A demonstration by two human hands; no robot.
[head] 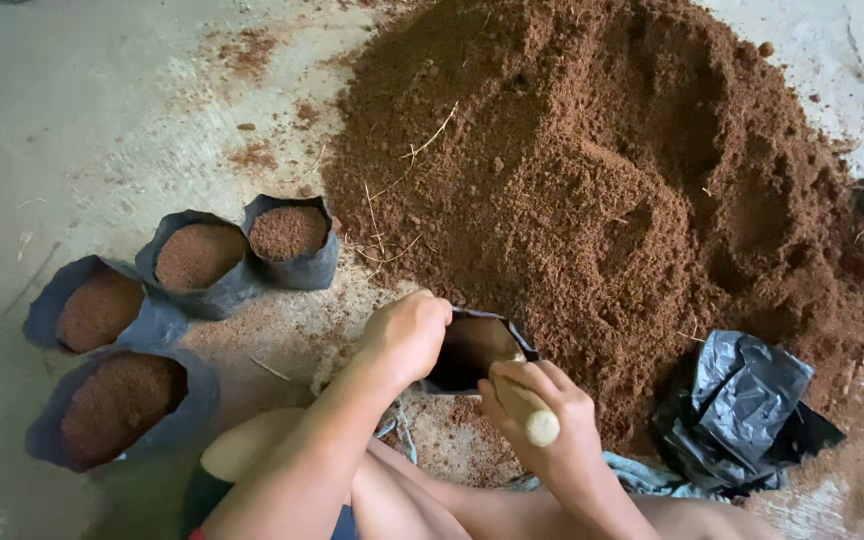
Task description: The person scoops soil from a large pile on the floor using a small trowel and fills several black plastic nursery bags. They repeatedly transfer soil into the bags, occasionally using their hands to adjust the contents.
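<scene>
Concrete floor [102, 100], soil heap [592, 180]. Left hand [407, 335] grips open bag [472, 350] by its rim at heap's edge; right hand [542, 415] clenches a wooden handle [532, 412]. Filling step; four filled bags [197, 262] stand left. Next scoop needs the mouth steady.

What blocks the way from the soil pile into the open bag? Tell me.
Nothing visible. The bag lies at the foot of the pile, mouth held open by the left hand. The right hand holds a pale handle beside the mouth, not across it.
</scene>
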